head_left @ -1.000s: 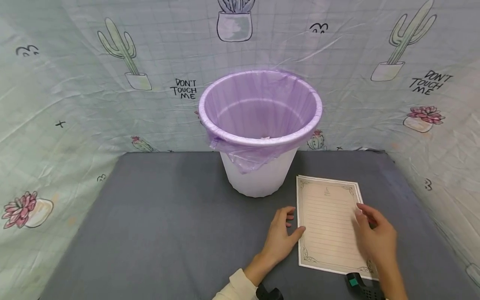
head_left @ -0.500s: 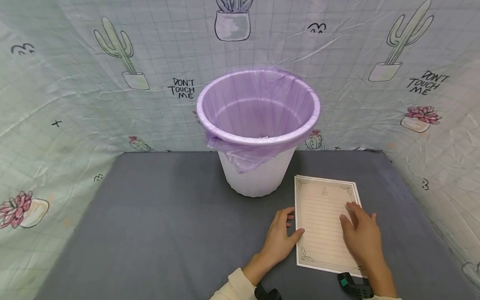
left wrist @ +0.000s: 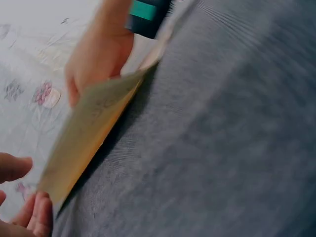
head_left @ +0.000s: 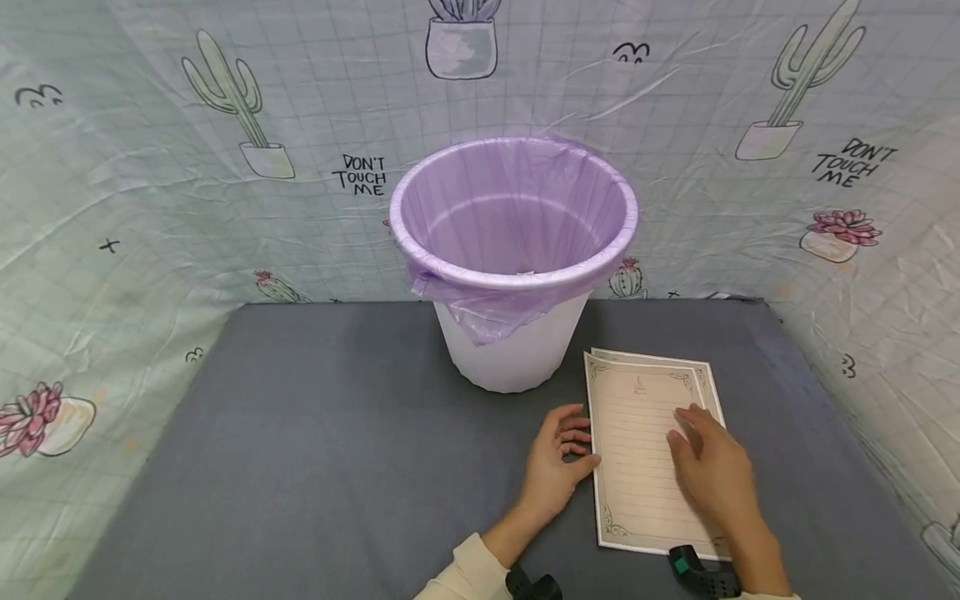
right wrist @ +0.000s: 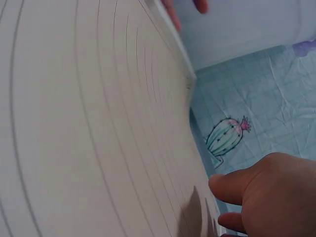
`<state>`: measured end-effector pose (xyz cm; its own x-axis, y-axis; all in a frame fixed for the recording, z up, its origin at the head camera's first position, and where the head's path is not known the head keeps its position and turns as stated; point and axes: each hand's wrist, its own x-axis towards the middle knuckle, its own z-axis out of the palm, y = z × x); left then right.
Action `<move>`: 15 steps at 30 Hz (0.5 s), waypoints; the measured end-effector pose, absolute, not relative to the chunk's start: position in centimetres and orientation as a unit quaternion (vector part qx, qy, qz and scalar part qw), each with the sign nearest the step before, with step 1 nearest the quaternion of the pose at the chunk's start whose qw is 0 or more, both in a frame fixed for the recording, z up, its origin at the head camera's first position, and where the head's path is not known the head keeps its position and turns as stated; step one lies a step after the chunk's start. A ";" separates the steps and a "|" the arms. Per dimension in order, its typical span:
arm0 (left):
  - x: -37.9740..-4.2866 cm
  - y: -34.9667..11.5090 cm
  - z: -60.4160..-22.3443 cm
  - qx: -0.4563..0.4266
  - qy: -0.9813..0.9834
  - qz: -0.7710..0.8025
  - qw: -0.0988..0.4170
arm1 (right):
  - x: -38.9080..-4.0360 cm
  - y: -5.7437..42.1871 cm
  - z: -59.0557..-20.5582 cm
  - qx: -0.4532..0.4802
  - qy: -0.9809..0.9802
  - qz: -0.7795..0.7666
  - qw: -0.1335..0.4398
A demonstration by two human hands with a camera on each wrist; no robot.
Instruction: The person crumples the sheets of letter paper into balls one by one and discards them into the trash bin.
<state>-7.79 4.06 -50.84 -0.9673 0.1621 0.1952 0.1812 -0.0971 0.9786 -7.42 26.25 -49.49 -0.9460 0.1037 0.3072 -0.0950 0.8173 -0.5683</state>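
A sheet of lined, cream letter paper (head_left: 637, 467) with an ornate border lies over another sheet (head_left: 707, 379), which peeks out along the top and right. My left hand (head_left: 553, 467) is at the left edge of the top sheet, thumb apart from the fingers; in the left wrist view its fingertips (left wrist: 42, 207) meet the paper's corner (left wrist: 61, 182). My right hand (head_left: 716, 467) is over the right half of the sheet, fingers loosely bent, thumb and index finger spread. In the right wrist view the lined paper (right wrist: 98, 123) bows upward near the right thumb (right wrist: 229, 185).
A white bin (head_left: 517, 342) lined with a purple bag (head_left: 480, 312) stands behind the paper. Grey cloth (head_left: 337, 433) covers the table. Cactus-printed fabric (head_left: 315, 100) hangs around the back and sides. Both wrists carry black devices.
My right hand has moved left across the paper from its right edge. The top sheet has slid left and toward me, uncovering more of the sheet beneath. The left hand has shifted slightly.
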 end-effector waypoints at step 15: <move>-6.8 4.2 -49.5 -0.127 -0.746 -0.645 0.106 | -7.3 24.7 -48.1 0.038 -0.916 0.347 0.196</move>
